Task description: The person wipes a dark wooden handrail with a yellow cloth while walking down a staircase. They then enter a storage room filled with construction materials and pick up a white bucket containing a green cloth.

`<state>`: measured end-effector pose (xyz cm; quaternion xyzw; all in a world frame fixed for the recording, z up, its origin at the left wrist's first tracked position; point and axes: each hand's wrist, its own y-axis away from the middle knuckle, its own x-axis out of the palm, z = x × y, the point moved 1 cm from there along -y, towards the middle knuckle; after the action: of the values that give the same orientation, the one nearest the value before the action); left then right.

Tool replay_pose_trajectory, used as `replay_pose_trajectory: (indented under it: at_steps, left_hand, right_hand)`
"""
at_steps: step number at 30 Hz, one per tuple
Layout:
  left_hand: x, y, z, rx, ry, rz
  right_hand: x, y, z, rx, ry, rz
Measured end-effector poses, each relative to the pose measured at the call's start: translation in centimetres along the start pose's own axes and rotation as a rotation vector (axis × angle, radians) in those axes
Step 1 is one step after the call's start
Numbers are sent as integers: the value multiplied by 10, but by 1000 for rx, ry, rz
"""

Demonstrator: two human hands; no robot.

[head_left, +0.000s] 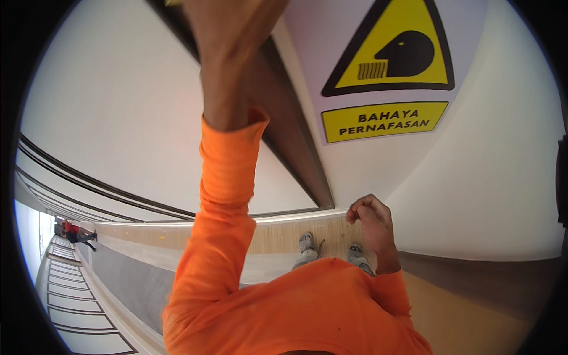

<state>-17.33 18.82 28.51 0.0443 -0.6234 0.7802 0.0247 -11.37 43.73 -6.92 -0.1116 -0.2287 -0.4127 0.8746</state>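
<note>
1. The left hand [236, 35] is raised high against the white wall [118, 106], beside the dark door frame [290, 136]; its fingers run out past the top edge of the view, so how far its grip is open, and whether it holds anything, I cannot tell; only a sliver of something yellowish shows at that edge.
2. The right hand [371, 222] hangs low, just above the wooden floor [278, 234], fingers curled into a loose fist; nothing shows inside that grip.
3. The orange sleeve [228, 195] covers the left arm up to the wrist.
4. A yellow triangular warning sign [393, 50] with a yellow text plate beneath it sits on the wall, right of the door frame, well apart from both hands.
5. Two grey shoes [307, 242] stand on the floor near the wall's foot.
6. A distant person [74, 232] in red is at the far left.
</note>
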Motion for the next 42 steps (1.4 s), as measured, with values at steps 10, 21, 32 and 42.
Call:
replay_pose_trajectory:
  at_steps: [10, 21, 32, 42]
  left_hand:
    - [-20, 74, -36, -353, -45, -48]
    - [-87, 338, -155, -923, 85, 244]
    - [-157, 359, -119, -1408, 293, -63]
    - [-96, 188, -78, -779, 421, -412]
  right_hand:
    - [-58, -19, 10, 106, 166, 100]
    - [-42, -30, 28, 114, 49, 69]
    - [-63, -32, 16, 167, 37, 154]
    - [-83, -6, 31, 198, 230, 105]
